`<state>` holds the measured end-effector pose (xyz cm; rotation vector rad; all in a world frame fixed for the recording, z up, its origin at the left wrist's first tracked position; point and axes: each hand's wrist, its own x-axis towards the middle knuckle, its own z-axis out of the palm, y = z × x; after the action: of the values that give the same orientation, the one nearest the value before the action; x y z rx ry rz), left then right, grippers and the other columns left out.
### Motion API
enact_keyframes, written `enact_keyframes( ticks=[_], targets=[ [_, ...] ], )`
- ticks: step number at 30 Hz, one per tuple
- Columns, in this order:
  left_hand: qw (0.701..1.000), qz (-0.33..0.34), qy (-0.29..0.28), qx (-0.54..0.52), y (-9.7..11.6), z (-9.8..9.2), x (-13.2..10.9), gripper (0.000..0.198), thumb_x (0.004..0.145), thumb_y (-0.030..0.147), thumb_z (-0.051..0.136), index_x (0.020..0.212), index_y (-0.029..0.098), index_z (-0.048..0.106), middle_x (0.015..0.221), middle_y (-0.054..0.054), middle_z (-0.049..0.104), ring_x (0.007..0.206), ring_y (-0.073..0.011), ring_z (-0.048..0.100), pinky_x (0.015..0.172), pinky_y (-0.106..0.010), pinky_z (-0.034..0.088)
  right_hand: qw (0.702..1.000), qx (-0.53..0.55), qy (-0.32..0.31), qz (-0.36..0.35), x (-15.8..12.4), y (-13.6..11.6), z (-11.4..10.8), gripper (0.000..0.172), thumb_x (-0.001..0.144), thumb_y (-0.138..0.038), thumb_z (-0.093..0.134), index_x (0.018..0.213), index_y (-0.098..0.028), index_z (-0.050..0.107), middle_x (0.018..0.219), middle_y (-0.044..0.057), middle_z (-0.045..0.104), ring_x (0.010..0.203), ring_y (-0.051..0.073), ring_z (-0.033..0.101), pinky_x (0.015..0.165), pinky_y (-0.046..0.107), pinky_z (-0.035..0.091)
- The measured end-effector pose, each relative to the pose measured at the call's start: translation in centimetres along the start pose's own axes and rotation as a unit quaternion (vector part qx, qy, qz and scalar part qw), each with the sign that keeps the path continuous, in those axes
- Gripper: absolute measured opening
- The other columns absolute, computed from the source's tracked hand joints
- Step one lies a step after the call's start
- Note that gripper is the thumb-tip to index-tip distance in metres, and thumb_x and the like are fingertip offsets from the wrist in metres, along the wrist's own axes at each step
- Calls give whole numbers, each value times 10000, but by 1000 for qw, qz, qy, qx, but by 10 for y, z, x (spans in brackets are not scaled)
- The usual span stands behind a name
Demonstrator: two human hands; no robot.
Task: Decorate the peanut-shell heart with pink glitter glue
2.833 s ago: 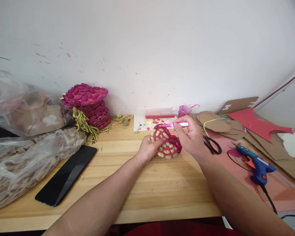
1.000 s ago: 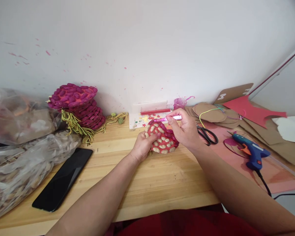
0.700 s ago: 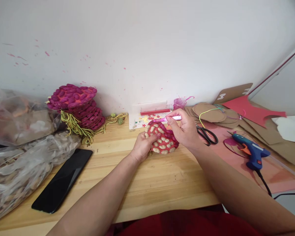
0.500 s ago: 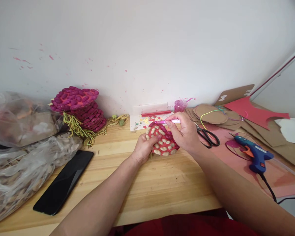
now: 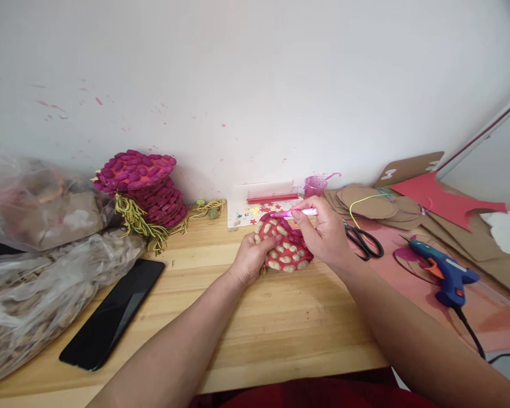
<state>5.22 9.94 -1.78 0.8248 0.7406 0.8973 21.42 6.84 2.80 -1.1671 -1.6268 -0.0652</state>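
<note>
Held over the table is a red disc point(image 5: 285, 256) covered with glued-on peanuts, those along its far and right edge magenta and the others bare tan. My left hand point(image 5: 251, 256) grips its left side, thumb pressed on top and fingers hidden beneath. A slim white-handled paintbrush point(image 5: 308, 212) with a pink end is pinched in my right hand point(image 5: 323, 229), its tip against the disc's far edge. At the left, a stack of magenta peanut-covered discs point(image 5: 138, 170) stands with yellow-green yarn fringe point(image 5: 131, 212) hanging from it.
Plastic bags point(image 5: 42, 294) and a black phone point(image 5: 113, 314) lie left. Behind are star cutouts point(image 5: 255, 211) and a pink-stained cup point(image 5: 314, 185). To the right are scissors point(image 5: 368, 241), cardboard discs point(image 5: 365, 203), red paper point(image 5: 446, 195) and a blue glue gun point(image 5: 446, 269) with its cord.
The whole view has shifted slightly, so things appear a little farther right. Both hands keep their hold on the disc and the paintbrush, with the tip still at the far edge.
</note>
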Motion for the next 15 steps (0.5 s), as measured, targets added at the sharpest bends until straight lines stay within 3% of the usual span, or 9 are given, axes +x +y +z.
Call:
enact_keyframes(
  ticks=[15],
  targets=[
    [1000, 14, 0, -3, 0, 0, 0, 433, 532, 361, 954, 818, 113, 744, 757, -112, 788, 623, -239, 736, 606, -326, 592, 1000, 7, -24, 16, -1, 4, 1, 78, 974, -297, 598, 941, -234, 629, 918, 30, 721, 872, 201, 665, 814, 353, 501]
  ],
)
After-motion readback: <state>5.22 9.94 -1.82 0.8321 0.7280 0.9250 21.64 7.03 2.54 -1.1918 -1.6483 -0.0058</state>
